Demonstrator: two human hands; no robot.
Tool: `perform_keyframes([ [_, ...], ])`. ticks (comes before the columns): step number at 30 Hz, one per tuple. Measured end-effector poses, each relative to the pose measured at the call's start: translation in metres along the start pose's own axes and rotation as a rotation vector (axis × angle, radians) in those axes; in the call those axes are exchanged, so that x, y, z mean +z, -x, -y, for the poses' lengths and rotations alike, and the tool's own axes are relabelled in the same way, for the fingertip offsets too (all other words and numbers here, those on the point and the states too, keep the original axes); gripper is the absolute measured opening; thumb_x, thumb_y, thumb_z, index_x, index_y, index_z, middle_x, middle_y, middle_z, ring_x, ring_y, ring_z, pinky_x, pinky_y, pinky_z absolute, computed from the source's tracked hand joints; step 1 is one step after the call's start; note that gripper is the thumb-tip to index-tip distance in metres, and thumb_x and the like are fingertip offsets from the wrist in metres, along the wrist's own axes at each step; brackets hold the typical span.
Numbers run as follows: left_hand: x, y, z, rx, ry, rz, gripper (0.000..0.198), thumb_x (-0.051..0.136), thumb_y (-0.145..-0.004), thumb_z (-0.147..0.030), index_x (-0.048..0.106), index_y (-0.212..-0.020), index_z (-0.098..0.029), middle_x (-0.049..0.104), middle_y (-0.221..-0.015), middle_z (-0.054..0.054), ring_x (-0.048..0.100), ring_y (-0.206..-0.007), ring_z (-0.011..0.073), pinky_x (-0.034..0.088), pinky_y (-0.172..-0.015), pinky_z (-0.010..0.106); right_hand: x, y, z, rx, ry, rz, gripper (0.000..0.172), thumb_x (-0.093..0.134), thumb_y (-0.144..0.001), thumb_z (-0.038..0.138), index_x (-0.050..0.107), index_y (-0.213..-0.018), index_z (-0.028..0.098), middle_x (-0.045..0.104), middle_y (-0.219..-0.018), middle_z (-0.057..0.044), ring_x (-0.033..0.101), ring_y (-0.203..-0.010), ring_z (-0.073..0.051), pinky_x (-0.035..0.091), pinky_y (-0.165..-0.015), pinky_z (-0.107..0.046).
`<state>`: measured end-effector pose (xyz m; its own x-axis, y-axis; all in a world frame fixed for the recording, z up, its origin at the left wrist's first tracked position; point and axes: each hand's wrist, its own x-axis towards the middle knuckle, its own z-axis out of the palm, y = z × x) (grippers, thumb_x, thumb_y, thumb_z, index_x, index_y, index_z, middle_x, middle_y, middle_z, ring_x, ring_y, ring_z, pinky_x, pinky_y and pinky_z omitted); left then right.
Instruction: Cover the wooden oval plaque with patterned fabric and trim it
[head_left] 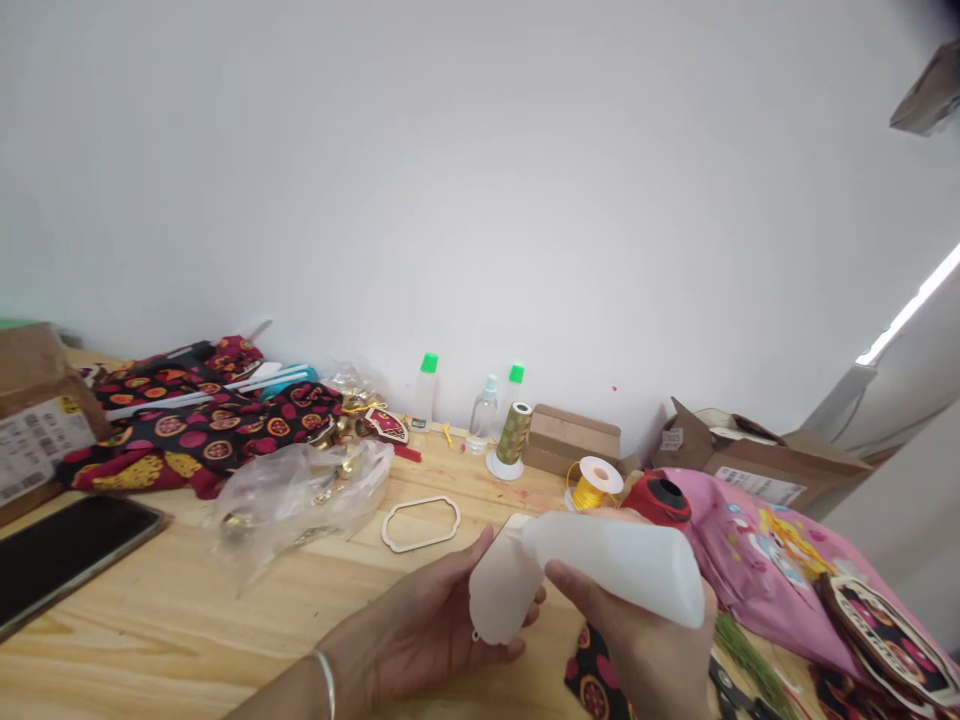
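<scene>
A flat, pale panel with a shaped outline [504, 590] rests in my left hand [427, 625], fingers behind it and thumb along its upper left edge. My right hand [645, 640] grips a white squeeze bottle [622, 562], tilted nearly level with its narrow end over the panel's upper right part. Whether the tip touches the panel I cannot tell. Just beyond my left hand, a thin wooden frame [421, 524] of similar outline lies on the table. Below my right hand sits a piece of dark patterned fabric [594, 672].
Left are a phone [75, 550], a clear plastic bag [300, 490], patterned cloth [225, 430] and a cardboard box [45, 420]. Along the wall stand small bottles [426, 390] and a thread cone [515, 435]. Right are a yellow cord spool [595, 482], a pink bag [757, 560] and scissors [731, 690].
</scene>
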<state>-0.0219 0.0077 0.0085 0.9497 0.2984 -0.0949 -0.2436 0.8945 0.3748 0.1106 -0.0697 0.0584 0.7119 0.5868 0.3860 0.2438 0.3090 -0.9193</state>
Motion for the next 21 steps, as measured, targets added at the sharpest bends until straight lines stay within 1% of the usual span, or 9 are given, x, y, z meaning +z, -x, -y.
perform_keyframes([
  [3,0.001,0.001,0.0,-0.003,0.004,-0.013,0.054,0.038,-0.079,-0.049,0.051,-0.109,-0.006,0.061,-0.086,0.015,0.06,-0.081,0.0206,0.046,-0.063,0.025,0.0,0.001,0.001,-0.001,0.004,0.003,0.031,0.079,-0.039,0.026,0.06,-0.061,0.016,0.064,-0.054,-0.001,0.061,-0.052,-0.02,0.051,-0.045,-0.026],
  [7,0.001,0.002,0.0,-0.002,0.021,-0.058,0.051,0.04,-0.079,-0.046,0.051,-0.108,-0.007,0.064,-0.082,0.012,0.061,-0.073,0.0182,0.047,-0.061,0.025,0.001,0.006,0.003,-0.015,0.052,0.109,0.031,0.078,-0.04,0.029,0.063,-0.065,0.017,0.064,-0.052,-0.001,0.06,-0.05,-0.02,0.051,-0.045,-0.028],
  [9,0.001,0.002,0.0,0.004,0.027,-0.067,0.049,0.041,-0.079,-0.046,0.052,-0.108,-0.007,0.064,-0.08,0.011,0.061,-0.071,0.0171,0.047,-0.062,0.025,0.001,0.007,0.003,-0.036,0.089,0.134,0.032,0.079,-0.038,0.03,0.063,-0.063,0.017,0.064,-0.05,-0.001,0.059,-0.048,-0.02,0.05,-0.043,-0.028],
  [13,0.0,0.001,-0.001,-0.009,0.03,-0.032,0.052,0.04,-0.078,-0.048,0.051,-0.11,-0.007,0.064,-0.081,0.012,0.061,-0.074,0.0179,0.046,-0.062,0.025,0.001,0.008,0.002,0.038,0.109,0.095,0.029,0.078,-0.039,0.031,0.06,-0.058,0.017,0.064,-0.051,-0.002,0.056,-0.039,-0.018,0.046,-0.033,-0.025],
  [15,0.0,0.0,-0.001,-0.014,0.029,-0.027,0.052,0.04,-0.078,-0.048,0.051,-0.11,-0.007,0.063,-0.081,0.011,0.061,-0.073,0.0175,0.046,-0.062,0.025,0.001,0.009,0.002,0.04,0.1,0.092,0.03,0.078,-0.037,0.032,0.06,-0.056,0.018,0.063,-0.049,-0.001,0.059,-0.043,-0.02,0.048,-0.036,-0.027],
  [17,-0.001,0.0,-0.001,-0.01,0.028,-0.033,0.052,0.04,-0.078,-0.048,0.05,-0.11,-0.007,0.063,-0.081,0.011,0.06,-0.072,0.0168,0.046,-0.063,0.025,0.001,0.01,0.002,0.013,0.099,0.084,0.033,0.079,-0.035,0.032,0.062,-0.059,0.019,0.062,-0.047,0.0,0.061,-0.048,-0.023,0.05,-0.041,-0.028],
  [21,-0.002,0.0,0.0,-0.006,0.018,-0.041,0.053,0.043,-0.077,-0.049,0.05,-0.11,-0.008,0.063,-0.084,0.011,0.06,-0.074,0.0178,0.046,-0.062,0.025,0.002,0.011,0.001,0.027,0.129,0.064,0.033,0.078,-0.038,0.034,0.063,-0.063,0.017,0.065,-0.053,-0.002,0.059,-0.043,-0.021,0.047,-0.036,-0.027],
])
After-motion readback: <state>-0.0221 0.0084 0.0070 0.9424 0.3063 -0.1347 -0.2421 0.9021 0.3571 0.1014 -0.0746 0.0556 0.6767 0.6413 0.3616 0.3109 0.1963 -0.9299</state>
